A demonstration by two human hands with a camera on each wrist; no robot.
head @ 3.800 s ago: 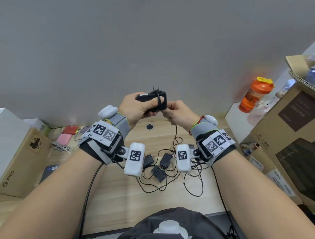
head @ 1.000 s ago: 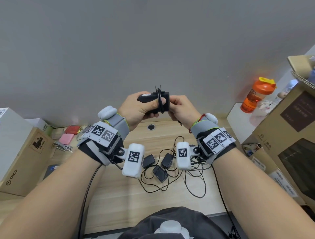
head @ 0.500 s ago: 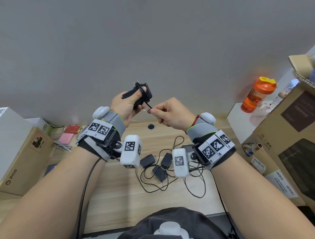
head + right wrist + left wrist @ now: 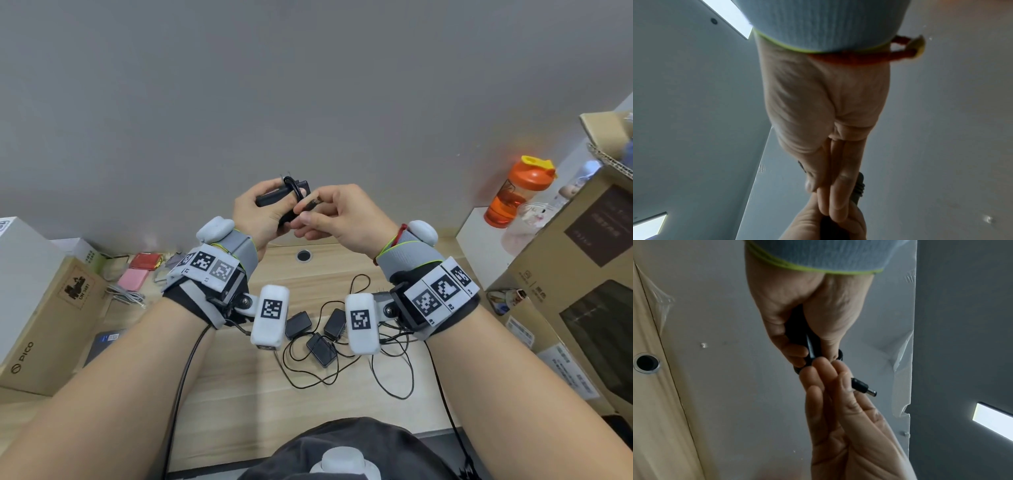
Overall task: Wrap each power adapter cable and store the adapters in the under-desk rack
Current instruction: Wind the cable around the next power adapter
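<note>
Your right hand [image 4: 346, 216] pinches the cable's barrel plug [image 4: 864, 388] between thumb and forefinger, the other fingers [image 4: 826, 369] lying straight and reaching toward your left hand. Your left hand [image 4: 258, 214] is curled round the black adapter [image 4: 284, 197], thumb on top, with the cable coil [image 4: 294, 188] looped across the body's short width. The adapter's long axis runs left to right in the head view; the plug sits just beside its right end, tip pointing away from the coil. So the free end is in your right hand, and the tuck, as I judge it, goes leftward into the loops while your left only steadies. Below, at least three more adapters [image 4: 322, 349] lie in loose cable on the wooden surface [image 4: 239, 394], not yet wrapped. The rack is not in view
</note>
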